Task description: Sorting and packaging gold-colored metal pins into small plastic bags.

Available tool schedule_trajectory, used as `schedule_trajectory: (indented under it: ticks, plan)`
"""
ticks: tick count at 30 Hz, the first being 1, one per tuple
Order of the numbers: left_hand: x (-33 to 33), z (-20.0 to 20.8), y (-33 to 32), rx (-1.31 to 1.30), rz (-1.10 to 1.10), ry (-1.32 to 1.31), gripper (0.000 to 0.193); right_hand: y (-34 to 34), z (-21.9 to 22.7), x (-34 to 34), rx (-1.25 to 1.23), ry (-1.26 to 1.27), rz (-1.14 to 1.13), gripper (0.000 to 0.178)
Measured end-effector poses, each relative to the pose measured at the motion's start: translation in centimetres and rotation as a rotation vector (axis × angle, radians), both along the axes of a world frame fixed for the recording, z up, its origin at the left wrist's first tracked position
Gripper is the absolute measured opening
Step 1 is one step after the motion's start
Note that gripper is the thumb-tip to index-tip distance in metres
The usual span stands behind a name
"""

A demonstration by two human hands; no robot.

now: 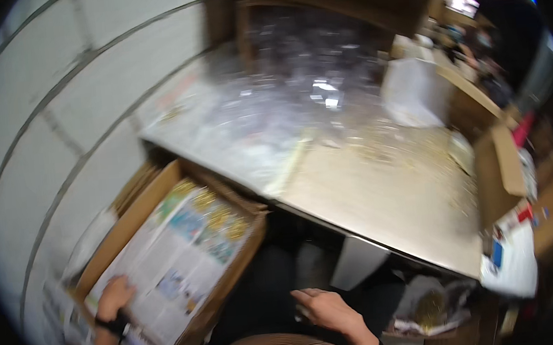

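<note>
My left hand point(116, 297) rests on a sheet of printed newspaper point(147, 276) inside an open cardboard box point(94, 267), at the lower left. Its fingers lie on the paper and hold nothing that I can see. Along the far end of the box, several gold shiny bundles point(218, 217) sit on the sheet. Over my lap, away from the box and the table, hovers my right hand point(329, 310). Its fingers are loosely bent and apart from the thumb, with no object visible in them.
A pale table point(384, 196) stands ahead, gold bits scattered over it. Clear plastic pieces point(309, 97), blurred, spill from a large cardboard box at its back. A white bag point(416, 92) and another carton point(497, 173) are on the right. A block wall point(45, 160) runs along the left.
</note>
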State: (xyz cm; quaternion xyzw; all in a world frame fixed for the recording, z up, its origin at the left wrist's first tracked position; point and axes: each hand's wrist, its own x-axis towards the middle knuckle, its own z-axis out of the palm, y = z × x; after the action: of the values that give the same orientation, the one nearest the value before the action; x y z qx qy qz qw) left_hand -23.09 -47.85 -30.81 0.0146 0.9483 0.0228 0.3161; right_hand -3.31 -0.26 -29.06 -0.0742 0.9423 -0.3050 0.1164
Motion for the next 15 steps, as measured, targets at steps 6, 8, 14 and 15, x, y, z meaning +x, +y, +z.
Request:
schedule_trajectory:
  ticks: [6, 8, 14, 15]
  plan:
    - [-4.0, 7.0, 15.5, 0.831, -0.179, 0.236, 0.03, 7.5, 3.5, 5.2, 0.161, 0.182, -0.401, 0.032]
    - [-5.4, 9.0, 23.1, 1.009, -0.239, 0.084, 0.024, 11.6, 4.9, 6.0, 0.272, 0.23, -0.488, 0.031]
    - [-8.0, 7.5, 45.5, 1.175, -0.566, -0.059, 0.022, 30.7, 7.0, -4.1, 0.426, 0.13, -0.626, 0.031]
    - [-7.3, 7.7, 49.7, 1.188, -0.625, -0.061, 0.024, 34.8, 6.5, -6.4, 0.499, 0.087, -0.759, 0.034]
